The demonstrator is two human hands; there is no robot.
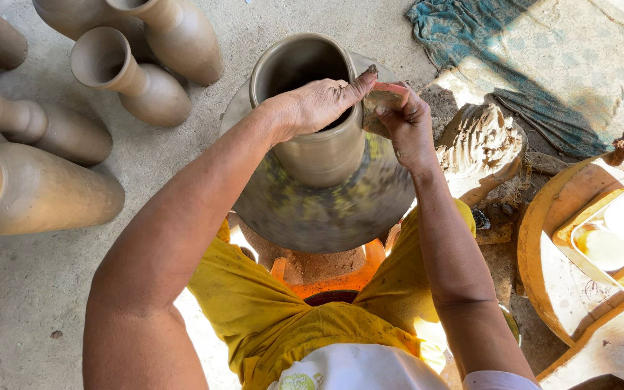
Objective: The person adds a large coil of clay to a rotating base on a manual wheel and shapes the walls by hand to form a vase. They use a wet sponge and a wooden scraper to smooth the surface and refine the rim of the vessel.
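Clay: wet grey-brown, shaped into a tall pot (pixel 319 137) that stands on the middle of a blurred, turning wheel (pixel 326 209) between the person's knees.
Left hand: the left hand (pixel 319 105) lies over the rim with its fingers down inside the mouth and the thumb stretched across the lip, probably to back the wall from within; it presses rather than grasps, so I cannot tell how far the fingers curl.
Right hand: the right hand (pixel 406 119) is clenched on a small flat tool (pixel 383 97) with a reddish edge, set against the outside of the rim just opposite the thumb, so the wall is squeezed between the two.
Lump: a ridged mound of raw clay (pixel 482 141) sits just right of the wheel, near the right wrist.
Finished ware: several long-necked vases (pixel 131 72) lie tilted on the concrete floor (pixel 37 289), well left of the wheel.
Basin: a round yellowish basin (pixel 543 267) at the right edge holds a pale tray (pixel 615 235).
Cloth: a teal cloth (pixel 514 50) is spread beyond the lump.
In the way: nothing crowds the rim; the yellow garment (pixel 269 310) stays below the wheel.
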